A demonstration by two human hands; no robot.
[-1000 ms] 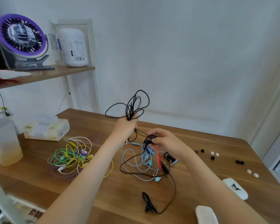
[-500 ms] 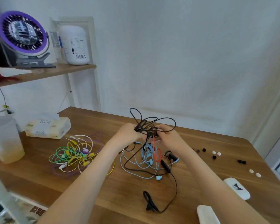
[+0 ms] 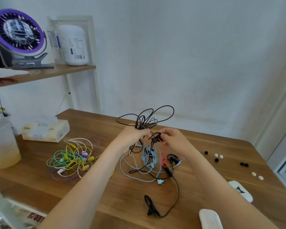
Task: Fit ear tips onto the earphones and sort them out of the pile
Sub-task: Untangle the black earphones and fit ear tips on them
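My left hand (image 3: 132, 138) grips a bundle of black earphone cable (image 3: 147, 119) whose loops stand up above the fist. My right hand (image 3: 172, 138) pinches a black earbud (image 3: 155, 140) at the end of that cable, just right of the left hand. Below both hands lies a tangled pile of light blue, black and red earphones (image 3: 149, 161) on the wooden table (image 3: 122, 195). A black ear-hook earphone (image 3: 151, 207) trails toward the near edge. Loose black and white ear tips (image 3: 219, 157) lie scattered to the right.
A second tangle of green, yellow, white and purple earphones (image 3: 73, 156) lies at left. A tissue pack (image 3: 45, 131) and a plastic jug (image 3: 2, 144) stand at far left. Two white cases (image 3: 241, 190) (image 3: 210, 219) sit near the right front edge. A shelf with a purple fan (image 3: 16, 35) is at upper left.
My left hand came down with the black cable bundle from its raised position to meet the right hand. My right hand lifted off the pile and now pinches the black earbud.
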